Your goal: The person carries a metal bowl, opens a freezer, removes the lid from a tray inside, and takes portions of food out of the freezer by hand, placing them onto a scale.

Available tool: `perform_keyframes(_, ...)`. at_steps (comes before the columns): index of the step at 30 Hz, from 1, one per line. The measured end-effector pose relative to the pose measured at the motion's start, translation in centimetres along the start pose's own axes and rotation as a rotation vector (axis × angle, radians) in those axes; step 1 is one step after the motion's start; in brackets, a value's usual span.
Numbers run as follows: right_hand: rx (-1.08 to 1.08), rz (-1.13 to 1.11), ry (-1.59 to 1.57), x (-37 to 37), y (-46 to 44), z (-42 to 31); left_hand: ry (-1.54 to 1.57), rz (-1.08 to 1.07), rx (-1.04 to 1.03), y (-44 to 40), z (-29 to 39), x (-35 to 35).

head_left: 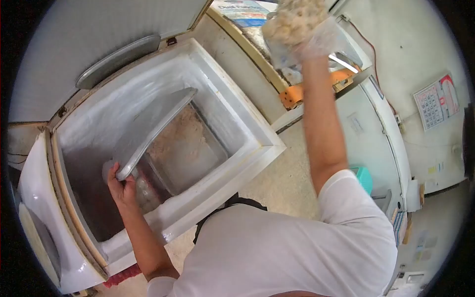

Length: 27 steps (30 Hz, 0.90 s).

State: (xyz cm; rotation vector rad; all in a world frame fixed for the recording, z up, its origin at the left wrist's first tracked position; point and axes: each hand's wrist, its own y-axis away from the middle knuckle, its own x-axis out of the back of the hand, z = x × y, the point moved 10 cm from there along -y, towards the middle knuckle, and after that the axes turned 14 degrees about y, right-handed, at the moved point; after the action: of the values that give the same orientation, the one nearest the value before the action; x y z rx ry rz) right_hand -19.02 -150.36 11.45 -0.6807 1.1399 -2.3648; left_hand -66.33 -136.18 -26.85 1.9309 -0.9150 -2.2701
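Observation:
My left hand [123,189] is closed on the near edge of a grey metal lid [157,129], which it holds tilted up inside an open chest freezer [247,161]. Beneath the lid sits a rectangular metal pan [221,165] with frosted, pinkish-brown contents. Below my left fingers lies a plastic bag [146,193] of frozen-looking food, partly hidden. Up at the top right, my right hand [312,50] grips a clear plastic bag of pale, lumpy food pieces [297,22]. Plastic and blur partly cover its fingers.
The freezer's raised door [114,44] stands at the left. Behind my right hand are a printed package [242,12] and an orange strap-like piece [292,95]. A white appliance [363,123] stands at the right, near a wall calendar [436,102]. A teal object [363,178] is beside my right shoulder.

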Motion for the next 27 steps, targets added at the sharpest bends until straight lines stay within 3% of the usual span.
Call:
perform_keyframes(4,-0.649,-0.116,-1.152,-7.7,1.3,13.8,-0.063,0.004,-0.056,1.1,-0.6,-1.1)
perform_keyframes(5,-0.807,-0.178,-1.312,-10.5,2.8,16.1,-0.085,-0.016,-0.059,0.4,0.0,-0.4)
perform_keyframes(8,-1.133,-0.515,-1.255,-18.4,10.1,19.3,-0.134,0.007,-0.095,0.1,-0.3,-0.7)
perform_keyframes(11,-1.118,-0.876,-0.929,-23.2,16.4,19.2,-0.234,0.057,-0.140,0.3,0.1,-0.7)
perform_keyframes(13,-1.037,-0.993,-0.810,-25.0,17.6,19.1,-0.319,0.066,-0.149,-0.1,0.8,-0.1)
perform_keyframes(15,-0.948,-1.002,-0.742,-26.3,16.8,19.8,-0.289,-0.033,-0.150,-0.4,1.1,-0.6)
perform_keyframes(20,-0.829,-0.871,-0.697,-27.2,12.3,25.0,-0.310,-0.009,-0.129,3.4,-2.2,-3.4)
perform_keyframes(25,-0.770,-1.009,-0.598,-30.7,16.7,26.3,-0.342,-0.045,-0.222,6.6,-2.5,-3.1)
perform_keyframes(27,-0.749,-1.046,-0.565,-31.5,17.8,26.2,-0.222,-0.118,0.038,7.3,-4.4,-2.9)
